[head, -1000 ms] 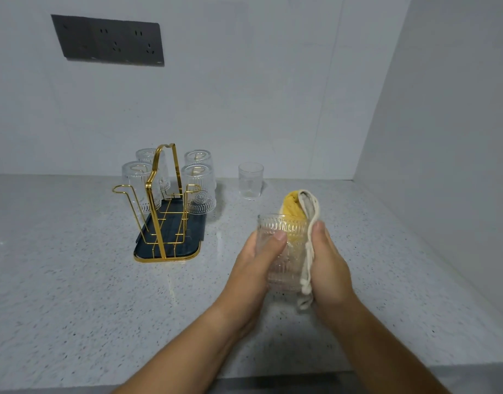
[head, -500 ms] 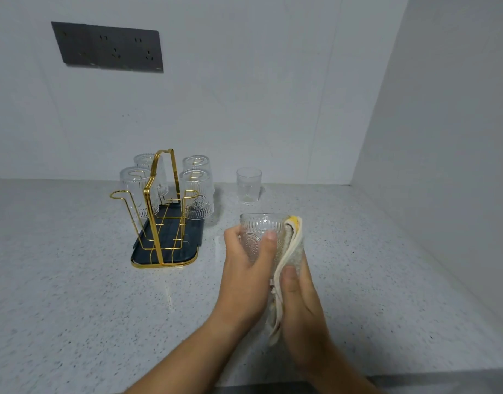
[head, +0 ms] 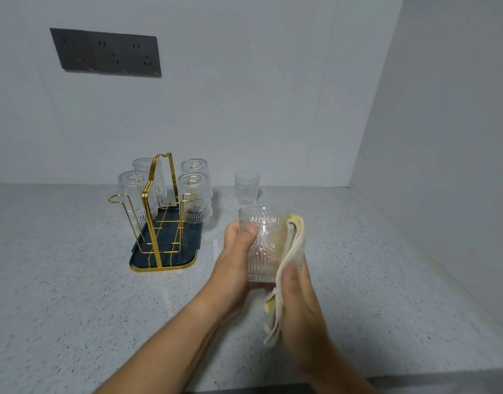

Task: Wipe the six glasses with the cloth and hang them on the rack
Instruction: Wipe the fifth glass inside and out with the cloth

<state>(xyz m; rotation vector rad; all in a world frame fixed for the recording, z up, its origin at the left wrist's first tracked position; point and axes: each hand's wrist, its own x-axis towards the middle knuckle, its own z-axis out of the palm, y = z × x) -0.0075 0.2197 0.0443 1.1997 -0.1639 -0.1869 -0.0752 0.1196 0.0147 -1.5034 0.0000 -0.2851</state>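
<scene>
Left hand (head: 233,268) grips glass (head: 266,245) from its left side, thumb on the near wall, fingers wrapped behind. The glass is upright, mouth up, held above the counter (head: 74,280), right of the rack (head: 159,211). Right hand (head: 301,311) clamps the cloth (head: 290,260) against the glass's right side, thumb on the front of the cloth. The cloth runs over the rim at the top and its tail hangs below the hand. Four glasses (head: 195,197) hang upside down on the gold rack, whose two near hooks are bare. The rack stands on a dark tray (head: 165,261). A plain glass (head: 246,191) stands upright on the counter behind the held one. Socket plate (head: 107,54) on the wall.
</scene>
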